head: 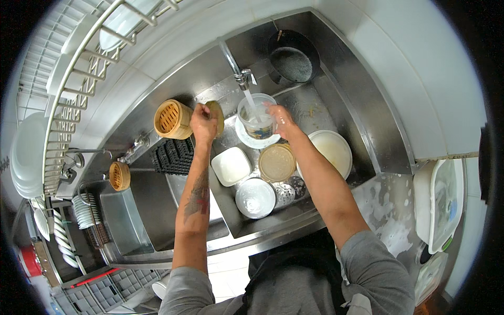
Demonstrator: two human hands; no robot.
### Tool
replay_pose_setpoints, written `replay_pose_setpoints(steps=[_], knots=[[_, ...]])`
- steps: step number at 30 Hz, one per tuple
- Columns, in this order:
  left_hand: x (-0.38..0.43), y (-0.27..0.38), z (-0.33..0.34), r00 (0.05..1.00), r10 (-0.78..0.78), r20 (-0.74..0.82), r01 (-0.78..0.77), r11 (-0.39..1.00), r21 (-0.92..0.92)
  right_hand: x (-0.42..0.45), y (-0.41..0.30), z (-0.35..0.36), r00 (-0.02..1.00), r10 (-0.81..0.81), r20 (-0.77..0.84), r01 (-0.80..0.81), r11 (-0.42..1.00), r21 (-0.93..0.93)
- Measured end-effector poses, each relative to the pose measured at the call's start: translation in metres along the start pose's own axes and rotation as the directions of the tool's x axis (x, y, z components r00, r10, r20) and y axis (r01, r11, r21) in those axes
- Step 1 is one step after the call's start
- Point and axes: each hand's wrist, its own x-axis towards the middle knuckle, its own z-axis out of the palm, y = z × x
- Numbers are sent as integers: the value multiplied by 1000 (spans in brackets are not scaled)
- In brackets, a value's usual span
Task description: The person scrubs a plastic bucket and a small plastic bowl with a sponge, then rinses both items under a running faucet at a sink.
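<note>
My right hand (281, 118) grips the rim and side of a clear plastic tub (258, 128), which bears a printed label. Tap water (250, 103) runs into it from the faucet (241, 76). Under the tub lies a white plate (243, 136). My left hand (204, 125) is curled at the edge of a thin, yellowish disc (215, 118), perhaps a lid, held nearly on edge. Touching or just left of that hand stands a bamboo steamer (173, 119); my fingers are partly hidden.
Inside the sink are a square white dish (231, 166), a white bowl (255, 198), a tan round lid (277, 163), a large pale round container (330, 153) and a dark pot (293, 61). A wire dish rack (76, 71) overhangs the left. Foam covers the right counter (386, 212).
</note>
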Motion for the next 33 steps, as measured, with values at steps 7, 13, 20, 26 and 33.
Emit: replay_pose_setpoints(steps=[7, 13, 20, 26, 33], knots=[[-46, -8, 15, 888, -401, 225, 379, 915, 135, 4, -7, 23, 876, -479, -57, 215, 492, -844], [-32, 25, 44, 819, -232, 524, 25, 928, 372, -14, -31, 15, 871, -487, 60, 148, 145, -978], [-18, -29, 122, 819, -91, 567, -140, 926, 350, 42, -47, 80, 898, -342, -277, 371, 927, 60], [-19, -39, 100, 702, -41, 711, -283, 900, 331, 24, -71, 24, 848, -467, 250, 449, 382, -808], [-18, 15, -4, 407, -539, 738, 792, 611, 10, -117, -86, -36, 566, -562, 603, 757, 67, -650]])
